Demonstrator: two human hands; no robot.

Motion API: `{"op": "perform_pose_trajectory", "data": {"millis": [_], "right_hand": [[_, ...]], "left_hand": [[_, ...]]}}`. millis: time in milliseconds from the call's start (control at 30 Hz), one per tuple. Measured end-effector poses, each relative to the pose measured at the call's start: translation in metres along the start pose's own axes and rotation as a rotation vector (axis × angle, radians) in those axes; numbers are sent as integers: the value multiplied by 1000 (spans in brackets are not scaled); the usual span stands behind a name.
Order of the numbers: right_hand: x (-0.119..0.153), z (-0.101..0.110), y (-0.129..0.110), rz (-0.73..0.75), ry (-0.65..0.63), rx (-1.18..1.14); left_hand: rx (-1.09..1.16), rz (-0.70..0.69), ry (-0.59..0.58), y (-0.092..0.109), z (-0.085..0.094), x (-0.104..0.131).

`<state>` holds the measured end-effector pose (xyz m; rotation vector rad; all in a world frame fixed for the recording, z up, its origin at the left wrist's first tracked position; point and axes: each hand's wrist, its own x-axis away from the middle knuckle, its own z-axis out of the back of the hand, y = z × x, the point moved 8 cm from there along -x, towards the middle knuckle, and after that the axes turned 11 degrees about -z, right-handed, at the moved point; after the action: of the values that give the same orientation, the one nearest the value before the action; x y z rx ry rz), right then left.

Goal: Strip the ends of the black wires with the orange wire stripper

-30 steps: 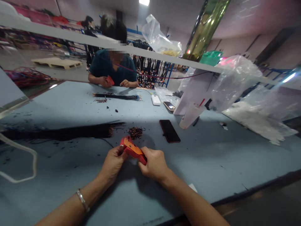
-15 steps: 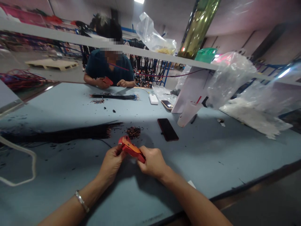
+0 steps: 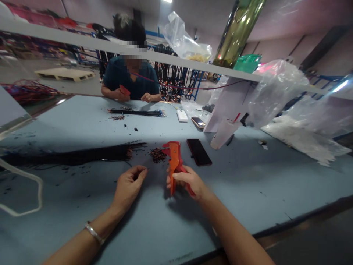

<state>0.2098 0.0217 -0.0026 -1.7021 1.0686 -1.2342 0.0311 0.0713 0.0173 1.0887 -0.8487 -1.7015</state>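
Observation:
My right hand [image 3: 187, 181] grips a red and orange hand tool [image 3: 174, 156], its jaws pointing up and left over a small pile of cut bits [image 3: 158, 155]. To the left, my left hand [image 3: 131, 186] is pinched at thumb and forefinger; a tiny dark tip shows at the fingertips, too small to make out. A thick bundle of black wires [image 3: 82, 154] lies on the blue-grey table [image 3: 138, 235], its cut ends near the pile. Just right of the tool rests a black phone [image 3: 199, 151].
Across the table a person [image 3: 131, 79] holds a red tool behind another wire bundle [image 3: 136, 112]. A plastic cup [image 3: 224, 133], a white box [image 3: 182, 116] and a second phone [image 3: 198, 122] stand near a white panel [image 3: 223, 105]. A white cable [image 3: 40, 187] curves at left.
My right hand has turned the tool upright and moved it right, away from my left hand. The fingers of my left hand no longer touch the tool. Across the table, the person's red tool has tilted up.

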Motion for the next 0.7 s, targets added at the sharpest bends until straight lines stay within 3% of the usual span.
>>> {"op": "perform_pose_trajectory", "data": {"millis": [100, 167, 267, 433, 567, 700], "right_hand": [[-1, -8, 14, -107, -220, -327], [0, -13, 20, -143, -292, -448], [3, -14, 13, -83, -341, -538], [13, 10, -12, 88, -244, -474], [20, 30, -19, 108, -119, -285], [26, 31, -24, 87, -63, -27]], "left_hand": [[-45, -23, -39, -1, -1, 0], [-63, -31, -62, -1, -2, 0], [-78, -14, -76, -2, -2, 0], [-96, 4, -93, -2, -1, 0], [-99, 1, -84, 1, 1, -1], [-106, 8, -100, 3, 1, -1]]}}
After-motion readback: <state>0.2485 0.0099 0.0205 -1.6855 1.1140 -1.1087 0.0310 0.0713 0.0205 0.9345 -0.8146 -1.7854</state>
